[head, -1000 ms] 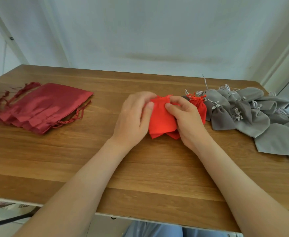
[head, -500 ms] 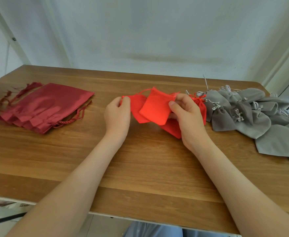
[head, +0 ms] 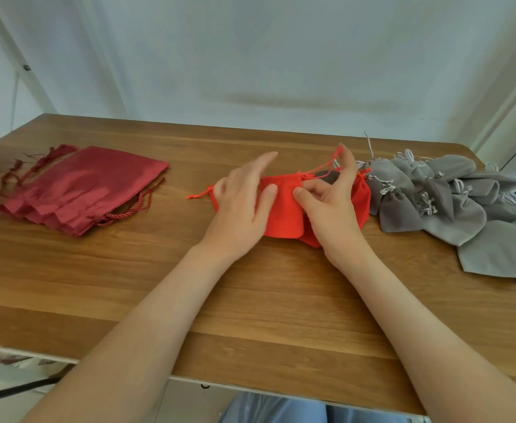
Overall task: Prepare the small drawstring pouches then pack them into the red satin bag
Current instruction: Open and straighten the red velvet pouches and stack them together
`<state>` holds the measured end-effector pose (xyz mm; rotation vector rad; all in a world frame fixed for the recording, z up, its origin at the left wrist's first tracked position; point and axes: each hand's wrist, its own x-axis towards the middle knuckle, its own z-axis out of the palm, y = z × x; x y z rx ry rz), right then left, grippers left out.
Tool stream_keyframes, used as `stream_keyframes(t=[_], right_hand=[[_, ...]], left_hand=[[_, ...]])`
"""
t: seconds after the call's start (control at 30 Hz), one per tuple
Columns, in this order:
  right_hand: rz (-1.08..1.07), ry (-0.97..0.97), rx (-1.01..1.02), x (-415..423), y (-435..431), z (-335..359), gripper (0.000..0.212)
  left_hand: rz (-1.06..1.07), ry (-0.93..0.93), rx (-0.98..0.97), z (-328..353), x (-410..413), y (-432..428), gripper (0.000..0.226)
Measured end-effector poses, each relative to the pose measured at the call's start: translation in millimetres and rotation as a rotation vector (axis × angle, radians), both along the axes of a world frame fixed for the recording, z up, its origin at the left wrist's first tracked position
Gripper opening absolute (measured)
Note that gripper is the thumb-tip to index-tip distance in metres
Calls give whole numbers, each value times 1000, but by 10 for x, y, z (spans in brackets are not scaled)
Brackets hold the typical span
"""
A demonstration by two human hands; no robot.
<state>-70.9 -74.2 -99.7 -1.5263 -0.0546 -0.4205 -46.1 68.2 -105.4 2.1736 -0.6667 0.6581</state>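
Observation:
Small bright red drawstring pouches (head: 284, 212) lie flat and overlapping at the middle of the wooden table (head: 128, 285). My left hand (head: 244, 206) rests on their left side with straight fingers, and a red cord end pokes out to its left. My right hand (head: 330, 206) presses its thumb on the top pouch, while its raised fingertips pinch that pouch's red drawstring (head: 323, 166) and hold it taut above the neck. A stack of dark red satin bags (head: 82, 187) with tasselled cords lies at the left, away from both hands.
A heap of several grey drawstring pouches (head: 433, 206) covers the table's right side, touching the red ones. A white wall rises behind the table. The front edge of the table runs just below my forearms.
The red pouch that both hands held lifted is back flat on the table. My left hand has opened onto the pouches. My right hand now lifts a drawstring.

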Motion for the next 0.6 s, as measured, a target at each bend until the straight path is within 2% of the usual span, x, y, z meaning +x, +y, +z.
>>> stream_keyframes(t=[0.07,0.17,0.23,0.37,0.43,0.6], right_hand=[[1,-43,-3,-35,7,24,77],[-6,-70,-73,-40,15,36,70],[-9,-87,-88,-29,16,32,74],[-27,-125,-95,-13,-15,23,82],[-55,-149,-165,-29,-25,10,76],[-165,-182,-474,-133,-44,49,42]], left_hand=[[-61,76,16,-27,0,-19,44],[-15,141,-6,-22,15,-4,39],[49,179,32,-10,48,3,34],[114,216,97,-32,79,-12,44],[112,168,59,-25,77,2,34],[-118,196,-49,18,44,14,26]])
